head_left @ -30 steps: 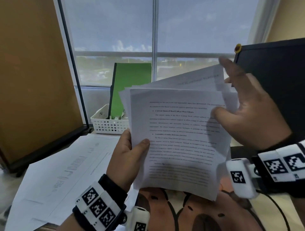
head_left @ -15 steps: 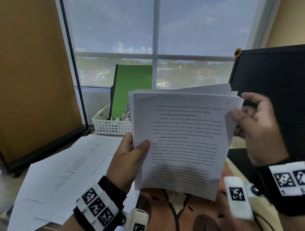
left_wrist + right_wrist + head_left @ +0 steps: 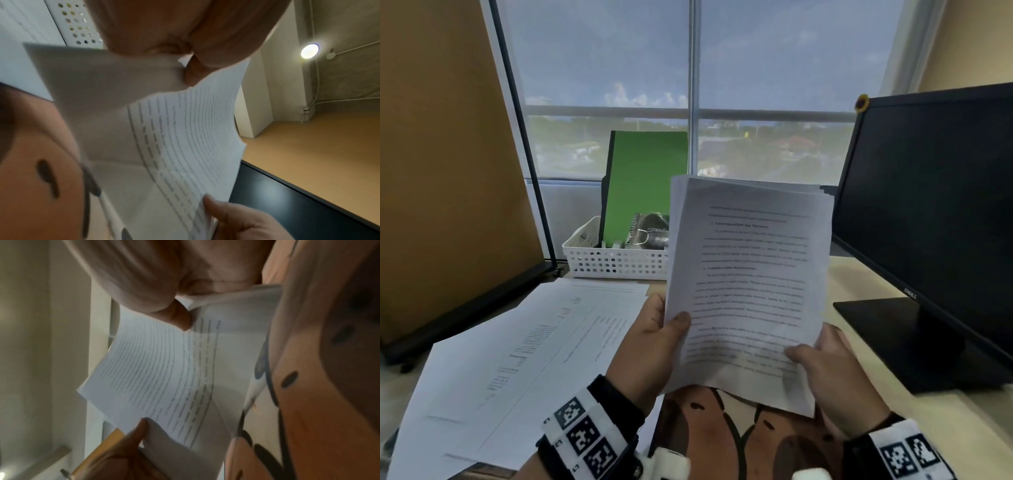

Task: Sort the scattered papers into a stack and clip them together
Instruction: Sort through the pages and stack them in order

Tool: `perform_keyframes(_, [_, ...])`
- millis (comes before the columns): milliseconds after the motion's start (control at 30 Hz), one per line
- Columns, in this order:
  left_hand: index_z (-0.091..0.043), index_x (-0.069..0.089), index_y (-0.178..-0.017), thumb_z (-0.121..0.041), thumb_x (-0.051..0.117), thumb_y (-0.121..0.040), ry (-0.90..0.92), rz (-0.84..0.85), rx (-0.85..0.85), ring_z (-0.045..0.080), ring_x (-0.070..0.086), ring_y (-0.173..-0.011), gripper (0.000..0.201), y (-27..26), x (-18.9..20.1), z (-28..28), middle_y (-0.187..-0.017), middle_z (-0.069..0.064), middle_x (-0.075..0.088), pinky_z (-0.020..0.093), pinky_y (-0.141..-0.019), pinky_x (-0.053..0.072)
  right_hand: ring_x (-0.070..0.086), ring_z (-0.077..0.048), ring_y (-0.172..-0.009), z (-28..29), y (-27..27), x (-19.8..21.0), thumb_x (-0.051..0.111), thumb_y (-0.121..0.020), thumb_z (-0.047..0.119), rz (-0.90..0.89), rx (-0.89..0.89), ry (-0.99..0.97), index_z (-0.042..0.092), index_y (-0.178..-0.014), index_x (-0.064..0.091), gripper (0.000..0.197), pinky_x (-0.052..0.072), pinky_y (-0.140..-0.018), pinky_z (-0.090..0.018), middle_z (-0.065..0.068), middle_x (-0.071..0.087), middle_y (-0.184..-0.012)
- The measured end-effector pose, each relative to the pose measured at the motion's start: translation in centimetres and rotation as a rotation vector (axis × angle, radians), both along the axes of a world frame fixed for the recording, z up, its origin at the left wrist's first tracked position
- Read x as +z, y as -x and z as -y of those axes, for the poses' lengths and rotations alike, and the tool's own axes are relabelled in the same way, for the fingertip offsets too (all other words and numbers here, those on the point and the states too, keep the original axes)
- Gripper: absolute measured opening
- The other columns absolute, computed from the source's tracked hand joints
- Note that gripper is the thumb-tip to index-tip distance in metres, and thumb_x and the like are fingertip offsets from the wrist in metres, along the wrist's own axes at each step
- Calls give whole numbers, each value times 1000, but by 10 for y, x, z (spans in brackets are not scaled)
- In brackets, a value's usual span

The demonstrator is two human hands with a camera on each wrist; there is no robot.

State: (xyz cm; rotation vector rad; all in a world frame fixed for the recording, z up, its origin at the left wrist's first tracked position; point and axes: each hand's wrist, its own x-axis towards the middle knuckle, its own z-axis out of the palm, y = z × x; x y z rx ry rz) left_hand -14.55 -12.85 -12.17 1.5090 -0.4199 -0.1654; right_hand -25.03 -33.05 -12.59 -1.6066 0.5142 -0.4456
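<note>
Monitor [image 3: 935, 219] right of held papers [image 3: 750, 284], basket [image 3: 616, 262] behind.

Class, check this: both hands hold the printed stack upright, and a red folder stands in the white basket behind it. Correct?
Not quite. The folder in the white basket is green, as the head view shows. Left hand and right hand do hold the printed stack upright.

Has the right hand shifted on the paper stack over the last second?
Yes. The right hand has dropped from the upper right corner of the paper stack, level with the monitor top, to the lower right edge.
</note>
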Motion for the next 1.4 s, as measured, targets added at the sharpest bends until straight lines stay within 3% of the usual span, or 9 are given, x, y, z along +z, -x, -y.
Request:
perform_keyframes(67, [-32,61,-121,-18,49,-109,-7,61,65,15,72,-102,22,1,-1,3,-109,-10,76,35,-85,58,64,-18,-105,-6,-1,-1,54,-99,7,-7,-47,73,22,-117,53,24,56,-89,-42,1,67,-116])
perform_keyframes(200, [-39,55,-116,-23,47,-109,10,149,134,0,69,-93,19,3,8,6,-106,-21,71,31,-82,57,57,-2,-98,-11,4,16,53,-102,17,54,-107,279,24,-116,45,18,45,-65,-18,11,60,-109])
perform_keyframes(300, [-39,54,-114,-18,52,-107,24,164,160,-4,68,-91,22,4,14,6,-107,-23,70,33,-85,57,56,1,-97,-9,11,27,54,-102,18,87,-76,369,29,-116,44,20,43,-59,-12,17,58,-106])
perform_keyframes(467, [-25,57,-125,-6,61,-100,179,-34,82,19,71,-106,32,2,17,3,-117,1,73,32,-83,57,59,-5,-97,-5,17,27,71,-87,12,139,-128,330,30,-115,49,40,44,-66,-23,12,61,-105])
perform_keyframes(633, [-33,60,-119,-35,60,-85,38,54,54,15,70,-109,34,7,12,8,-117,-8,73,44,-95,59,62,-14,-101,0,5,29,67,-92,19,187,-154,323,26,-122,50,35,52,-73,-33,6,63,-110])
perform_keyframes(767, [-29,60,-118,-22,58,-104,65,34,51,11,71,-105,16,6,8,12,-114,-7,73,28,-82,57,60,-15,-100,2,2,20,65,-96,20,194,-171,253,27,-117,49,27,48,-70,-31,6,62,-107])
perform_keyframes(967, [-24,54,-126,-10,54,-106,118,97,63,12,71,-107,24,-5,18,11,-119,-4,73,33,-88,57,66,-21,-99,8,2,23,71,-91,19,239,-193,218,25,-114,52,30,56,-78,-43,3,67,-106])
perform_keyframes(1233, [-16,55,-133,1,55,-103,126,54,-37,14,73,-110,35,-14,23,12,-123,-2,75,26,-84,59,64,-21,-104,7,-8,21,63,-97,18,234,-142,213,30,-114,44,28,54,-71,-35,1,63,-113])
perform_keyframes(1400, [-31,56,-115,-5,53,-105,61,119,70,13,70,-109,27,-10,27,19,-115,-7,73,32,-89,56,61,-17,-103,-1,-10,31,55,-101,19,216,-165,300,23,-121,42,24,47,-65,-24,1,60,-115])
